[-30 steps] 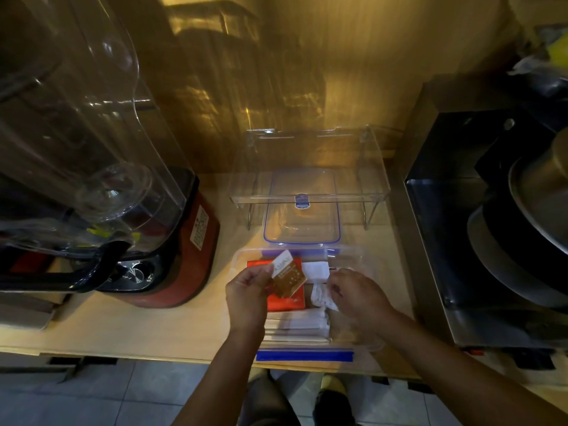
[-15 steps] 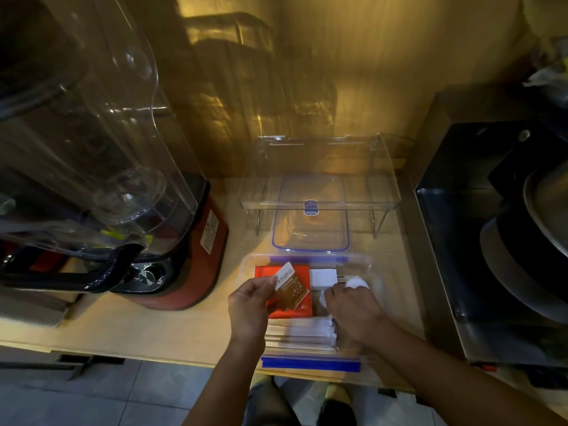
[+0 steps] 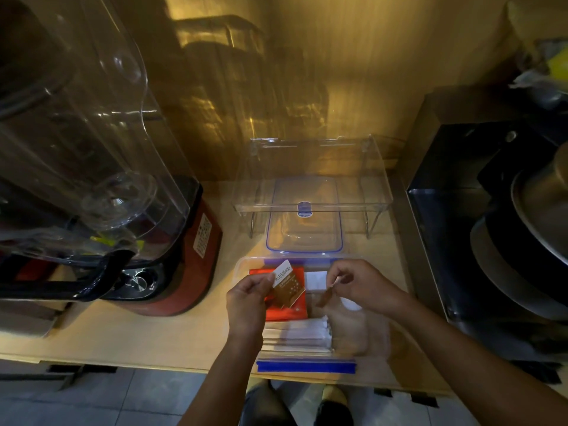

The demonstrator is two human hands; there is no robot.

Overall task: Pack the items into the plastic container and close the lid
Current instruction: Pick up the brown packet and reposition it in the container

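A clear plastic container (image 3: 378,342) with blue clasps sits at the counter's front edge. Inside lie a red packet (image 3: 289,312), white wrapped sticks (image 3: 295,333) and small white sachets (image 3: 316,279). Its clear blue-rimmed lid (image 3: 304,238) lies upside down just behind it. My left hand (image 3: 246,305) pinches a brown and white card packet (image 3: 287,287) over the container's left side. My right hand (image 3: 359,285) hovers over the right side and pinches a small thin brown item (image 3: 327,295).
A large blender with a red base (image 3: 187,265) and clear cover stands at the left. A clear acrylic riser shelf (image 3: 313,192) straddles the lid behind. A black appliance with metal pans (image 3: 507,241) fills the right. The wooden counter edge (image 3: 123,361) runs just below the container.
My right hand has risen from the container's white sachets and now pinches a small brown item. My left hand keeps hold of the brown card packet in about the same place.
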